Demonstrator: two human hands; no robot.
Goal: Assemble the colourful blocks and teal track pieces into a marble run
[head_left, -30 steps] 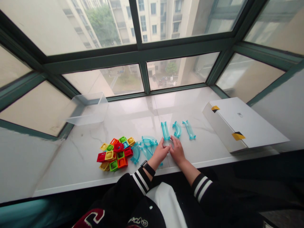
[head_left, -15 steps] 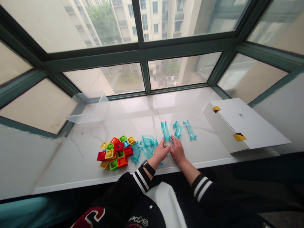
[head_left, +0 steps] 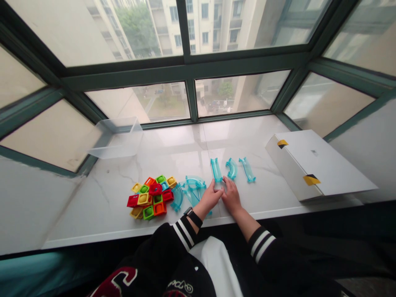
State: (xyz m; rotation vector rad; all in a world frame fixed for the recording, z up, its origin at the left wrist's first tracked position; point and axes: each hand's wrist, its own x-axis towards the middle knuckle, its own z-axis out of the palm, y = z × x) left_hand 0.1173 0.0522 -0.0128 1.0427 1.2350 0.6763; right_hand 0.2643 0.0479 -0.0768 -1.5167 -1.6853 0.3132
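Observation:
My left hand [head_left: 210, 197] and my right hand [head_left: 230, 195] rest low on the sill, thumbs nearly meeting. Their forefingers stretch out to either side of the near end of a straight translucent blue track piece [head_left: 216, 170]; whether they touch it I cannot tell. Both hands look open, with nothing visible in them. Right of that piece lie a curved blue track piece [head_left: 231, 168] and another straight blue track piece [head_left: 247, 170]. Beside my left wrist is a pile of blue track pieces [head_left: 194, 190], partly covered by that hand.
Coloured hollow blocks [head_left: 151, 198] are heaped left of the blue pile. A clear plastic bin [head_left: 119, 142] stands at the back left. On the right sits a white box [head_left: 321, 165] with yellow-black tape. Window frames border the marble sill [head_left: 173, 148].
The view has shifted very slightly. The hands and the blue pieces hold the same places relative to each other.

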